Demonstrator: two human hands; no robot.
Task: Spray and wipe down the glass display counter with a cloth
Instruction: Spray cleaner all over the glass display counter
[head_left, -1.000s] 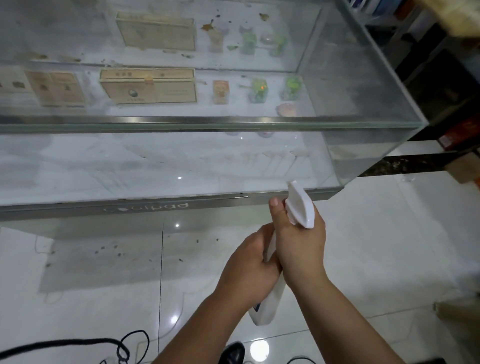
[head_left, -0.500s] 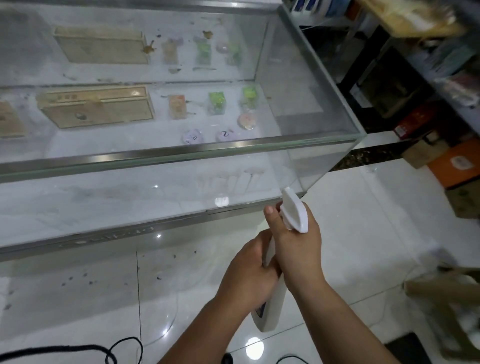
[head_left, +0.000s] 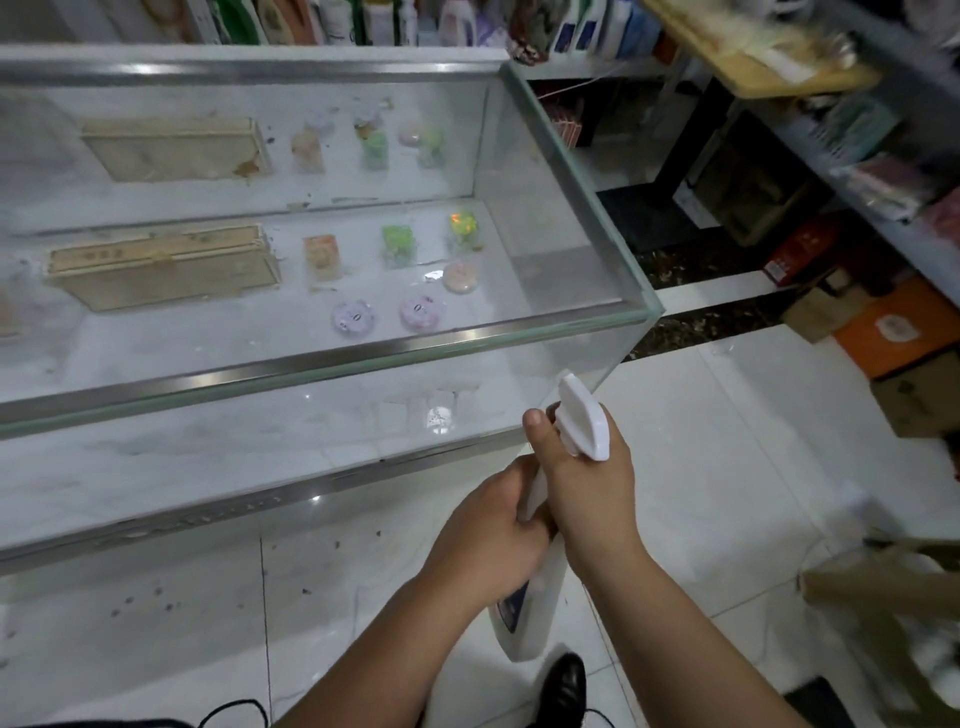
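Bare hands (head_left: 592, 493) on bare forearms (head_left: 675, 613); below, what seems a glossy black leather shoe (head_left: 563, 686).

The counter's (head_left: 311, 364) glass top (head_left: 550, 249) lay flat and open to a pass from above along its visible length, and the goods (head_left: 161, 267) beneath were sealed off by the glass. Its front pane (head_left: 260, 457) stood as a wall just ahead of the spray bottle (head_left: 582, 421), which the left grip (head_left: 483, 535) and right grip (head_left: 592, 483) both held near the front right corner. Right of that corner the tiled floor (head_left: 727, 441) was open, until cardboard boxes (head_left: 914, 395) and a loaded shelf (head_left: 852, 182) closed off the far side.
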